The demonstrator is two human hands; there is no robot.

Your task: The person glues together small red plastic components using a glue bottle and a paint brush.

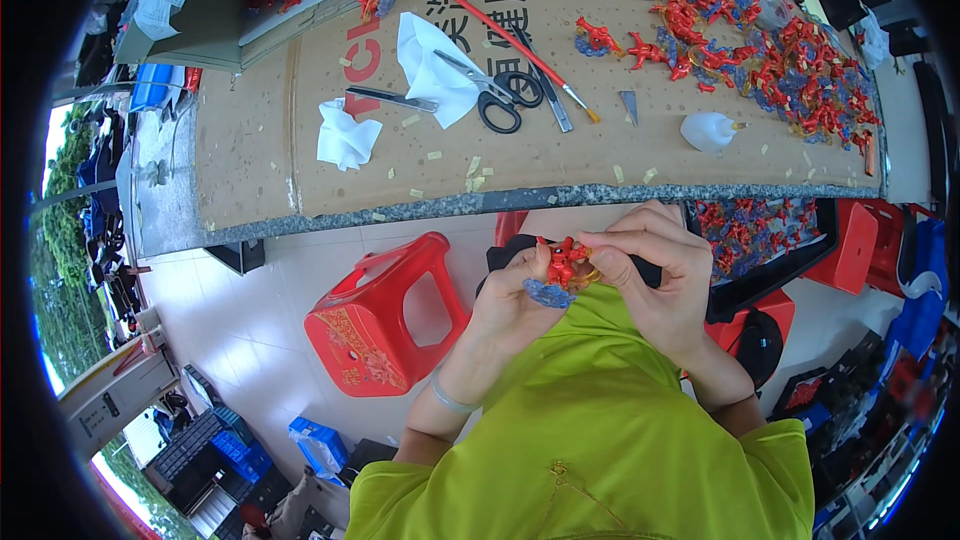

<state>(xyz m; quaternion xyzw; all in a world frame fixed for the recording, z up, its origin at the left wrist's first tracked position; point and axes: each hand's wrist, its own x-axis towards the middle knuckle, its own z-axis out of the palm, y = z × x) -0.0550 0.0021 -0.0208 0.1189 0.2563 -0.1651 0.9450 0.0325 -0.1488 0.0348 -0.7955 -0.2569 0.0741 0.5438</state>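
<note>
Red plastic, a small branching coral-like piece (562, 262) on a blue base, sits pinched between both hands just below the tabletop (250, 155) edge, above the person's yellow-green lap. Left hand (513, 300) cradles it from underneath with fingers (538, 258) closed around its left side, while the right hand (660, 275) curls over from the right, its fingertips gripping the top of the piece. Black-handled scissors (500, 95) and a white glue bottle (708, 130) lie well apart on the cardboard-covered tabletop.
</note>
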